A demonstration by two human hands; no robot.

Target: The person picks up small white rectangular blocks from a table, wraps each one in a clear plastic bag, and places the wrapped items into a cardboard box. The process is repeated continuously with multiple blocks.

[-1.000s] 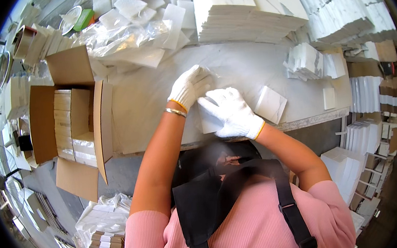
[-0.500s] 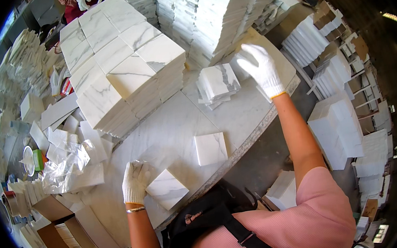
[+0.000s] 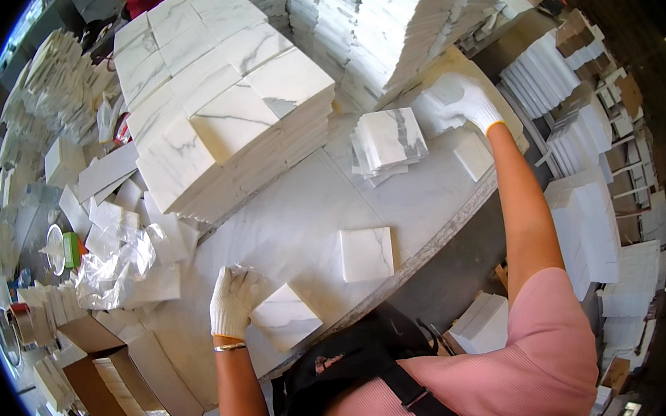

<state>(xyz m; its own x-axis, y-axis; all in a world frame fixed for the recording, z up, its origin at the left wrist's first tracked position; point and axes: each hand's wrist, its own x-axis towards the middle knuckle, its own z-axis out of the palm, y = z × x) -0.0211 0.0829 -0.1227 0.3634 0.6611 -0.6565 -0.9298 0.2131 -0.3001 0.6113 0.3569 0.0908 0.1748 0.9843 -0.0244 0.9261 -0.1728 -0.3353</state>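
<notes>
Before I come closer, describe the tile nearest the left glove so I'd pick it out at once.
Find the big block of stacked marbled tiles, then come down the pale worktop to the gloved left hand. Just right of that hand lies a single white tile with grey veining. It sits turned like a diamond, while the neighbouring single tile sits nearly square to the picture.

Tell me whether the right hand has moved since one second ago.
Yes: the right hand has moved rightward, from left of the small tile stack to its right side.
</notes>
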